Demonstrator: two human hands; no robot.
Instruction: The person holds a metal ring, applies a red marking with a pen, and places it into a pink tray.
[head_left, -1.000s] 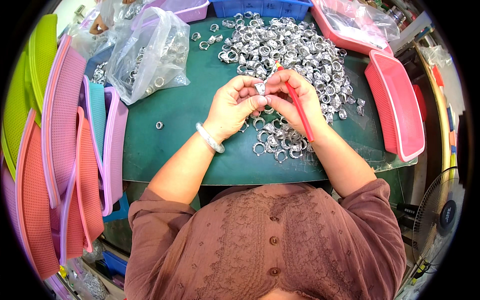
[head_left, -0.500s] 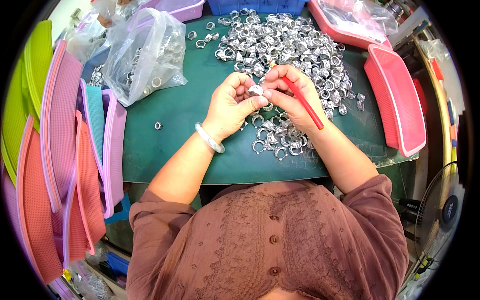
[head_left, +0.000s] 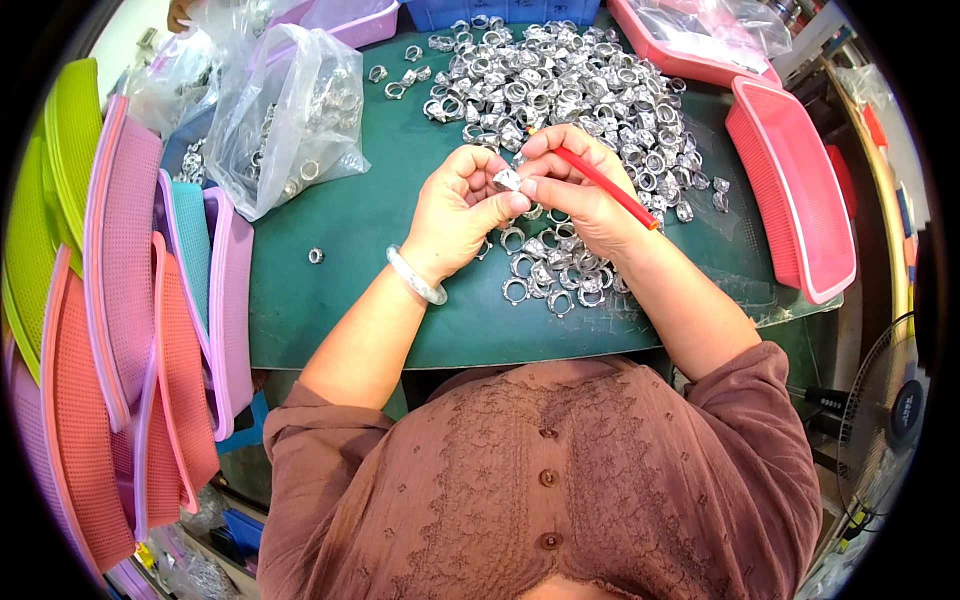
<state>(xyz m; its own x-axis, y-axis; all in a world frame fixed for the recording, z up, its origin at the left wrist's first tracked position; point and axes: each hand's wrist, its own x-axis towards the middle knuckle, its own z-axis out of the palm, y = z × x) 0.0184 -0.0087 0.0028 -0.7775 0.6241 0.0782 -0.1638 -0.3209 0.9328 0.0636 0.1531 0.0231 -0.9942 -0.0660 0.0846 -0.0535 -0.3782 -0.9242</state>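
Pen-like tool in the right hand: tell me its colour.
The pen-like tool is red along its shaft, seen best in the head view.

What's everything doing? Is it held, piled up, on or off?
Left hand: pinching a ring
Silver ring: held
Right hand: gripping a tool
Red pen-shaped tool: held, slanting
Big ring pile: heaped loosely
Lone ring: lying apart
Plastic bag: rings inside
Left-side baskets: stacked
Fan: can't tell if on

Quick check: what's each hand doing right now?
Left hand: closed, fingers pinching a silver ring.
Right hand: closed, holding a red stick, thumb tip at the ring.
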